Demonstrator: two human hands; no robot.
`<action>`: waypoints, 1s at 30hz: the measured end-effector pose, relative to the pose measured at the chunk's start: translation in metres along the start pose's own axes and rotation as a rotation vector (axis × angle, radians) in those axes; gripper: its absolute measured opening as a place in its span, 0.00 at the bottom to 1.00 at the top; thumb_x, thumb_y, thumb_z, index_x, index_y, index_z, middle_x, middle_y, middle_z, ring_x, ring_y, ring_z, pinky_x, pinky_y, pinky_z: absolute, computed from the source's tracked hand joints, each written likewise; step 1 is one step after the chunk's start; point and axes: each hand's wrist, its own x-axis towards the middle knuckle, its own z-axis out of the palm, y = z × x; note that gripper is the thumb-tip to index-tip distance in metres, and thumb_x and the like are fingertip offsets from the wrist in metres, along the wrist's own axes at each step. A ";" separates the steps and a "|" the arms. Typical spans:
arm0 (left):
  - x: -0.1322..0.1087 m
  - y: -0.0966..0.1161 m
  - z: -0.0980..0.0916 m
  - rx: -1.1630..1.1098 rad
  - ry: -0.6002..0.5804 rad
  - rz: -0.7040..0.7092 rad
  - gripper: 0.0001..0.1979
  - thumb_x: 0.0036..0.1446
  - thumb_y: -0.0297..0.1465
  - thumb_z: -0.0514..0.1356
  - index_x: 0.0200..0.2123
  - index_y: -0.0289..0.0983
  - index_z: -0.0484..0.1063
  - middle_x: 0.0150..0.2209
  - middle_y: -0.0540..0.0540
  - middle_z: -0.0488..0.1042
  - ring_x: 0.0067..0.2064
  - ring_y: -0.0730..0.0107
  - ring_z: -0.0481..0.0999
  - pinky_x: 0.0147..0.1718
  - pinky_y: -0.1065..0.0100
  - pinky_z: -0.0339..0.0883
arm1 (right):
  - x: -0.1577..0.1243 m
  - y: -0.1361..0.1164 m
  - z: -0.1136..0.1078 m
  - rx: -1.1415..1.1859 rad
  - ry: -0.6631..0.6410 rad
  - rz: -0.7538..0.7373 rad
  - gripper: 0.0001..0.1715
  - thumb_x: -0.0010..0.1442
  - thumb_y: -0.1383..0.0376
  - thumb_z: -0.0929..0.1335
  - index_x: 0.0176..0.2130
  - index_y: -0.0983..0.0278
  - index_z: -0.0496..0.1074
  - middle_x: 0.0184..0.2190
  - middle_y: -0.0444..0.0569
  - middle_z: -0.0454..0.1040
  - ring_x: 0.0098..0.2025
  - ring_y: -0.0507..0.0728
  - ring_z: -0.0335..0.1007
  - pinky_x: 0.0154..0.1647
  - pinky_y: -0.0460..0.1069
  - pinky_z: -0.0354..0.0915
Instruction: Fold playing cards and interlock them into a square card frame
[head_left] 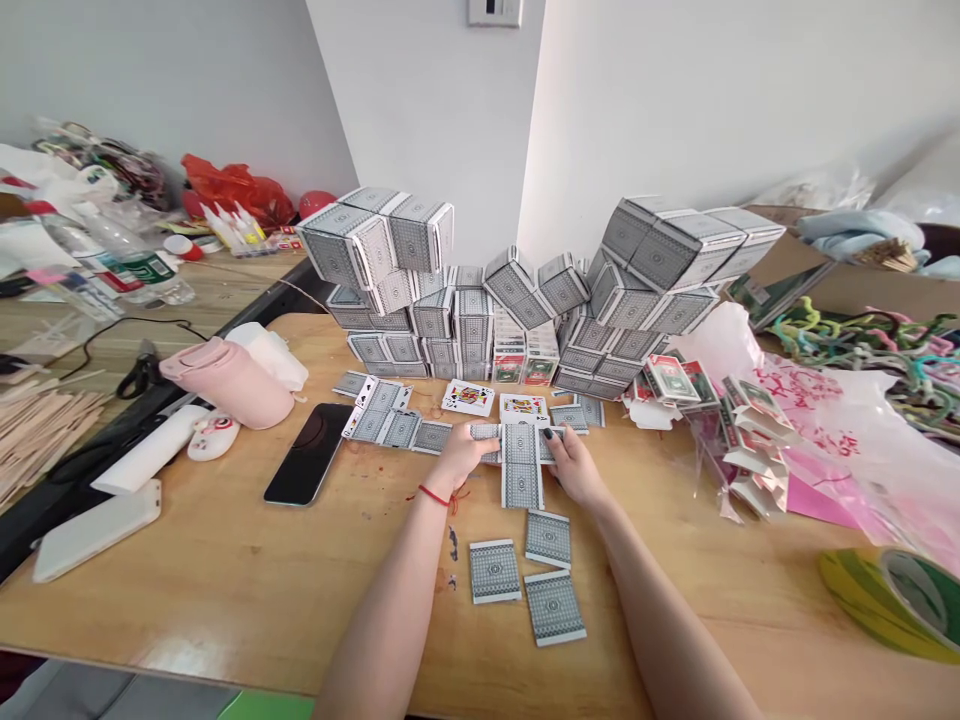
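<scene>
Between my two hands is a cross-shaped piece of grey-backed folded playing cards [521,470]. My left hand [459,460] pinches its left side, and my right hand [574,468] grips the right side, thumb on top. Most fingertips are hidden under the cards. Three folded playing cards [494,571] lie face down nearer to me. Just beyond my hands lie a face-up king card [468,398] and another face-up card [523,408]. More folded cards [402,428] lie joined to the left. Behind them stands a large structure of card cubes [405,320].
A black phone [310,455], pink tumbler [232,380], white case [97,530] and small round white object [214,437] lie left. Empty card boxes [757,420], crumpled plastic [817,400] and yellow-green tape [892,600] are right. The table's front edge is near me.
</scene>
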 end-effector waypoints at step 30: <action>-0.005 0.008 0.007 0.017 0.033 -0.012 0.05 0.38 0.26 0.61 0.23 0.32 0.72 0.25 0.48 0.74 0.26 0.74 0.69 0.27 0.73 0.60 | 0.003 0.012 0.007 -0.159 0.031 -0.126 0.21 0.56 0.47 0.58 0.34 0.61 0.63 0.33 0.49 0.72 0.37 0.59 0.67 0.34 0.52 0.64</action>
